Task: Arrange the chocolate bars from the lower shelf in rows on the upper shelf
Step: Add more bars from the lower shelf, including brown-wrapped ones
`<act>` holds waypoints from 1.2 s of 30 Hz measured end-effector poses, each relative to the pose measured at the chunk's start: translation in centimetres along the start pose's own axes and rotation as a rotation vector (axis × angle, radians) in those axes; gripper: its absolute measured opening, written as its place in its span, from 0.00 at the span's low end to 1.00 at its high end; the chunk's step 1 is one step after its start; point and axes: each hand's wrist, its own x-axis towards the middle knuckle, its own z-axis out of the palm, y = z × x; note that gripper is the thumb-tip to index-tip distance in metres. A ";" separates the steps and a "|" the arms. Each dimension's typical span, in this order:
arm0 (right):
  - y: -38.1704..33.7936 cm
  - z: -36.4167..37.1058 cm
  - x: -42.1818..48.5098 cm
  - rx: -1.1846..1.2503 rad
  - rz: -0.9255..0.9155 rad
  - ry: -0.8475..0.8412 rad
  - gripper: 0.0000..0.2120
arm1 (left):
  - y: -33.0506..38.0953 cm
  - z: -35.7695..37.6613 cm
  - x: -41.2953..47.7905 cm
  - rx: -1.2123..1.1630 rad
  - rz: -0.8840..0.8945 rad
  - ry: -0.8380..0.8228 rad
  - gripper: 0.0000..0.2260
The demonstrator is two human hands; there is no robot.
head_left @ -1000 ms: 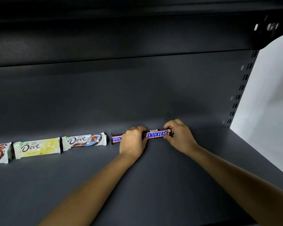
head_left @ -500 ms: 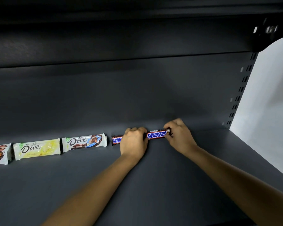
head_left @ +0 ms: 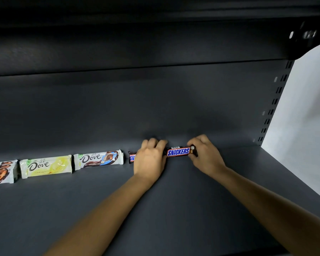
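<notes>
Snickers bar: lies lengthwise at the back of the upper shelf, between both sets of fingers.
Left hand: fingers curled over the bar, clamped on it. A wrapper end shows just left of them, possibly a second bar, as the hand hides any join.
Right hand: thumb and fingers pinch the bar's right end.
Risk: an uneven push could skew the bar or knock the blue Dove bar, just left of the left fingers.
Shelf contents: yellow Dove bar and a cropped bar extend the row further left.
</notes>
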 end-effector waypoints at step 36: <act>-3.9 0.5 0.0 0.679 0.188 -0.008 0.13 | 2.8 -0.8 0.2 -0.792 -0.358 0.013 0.07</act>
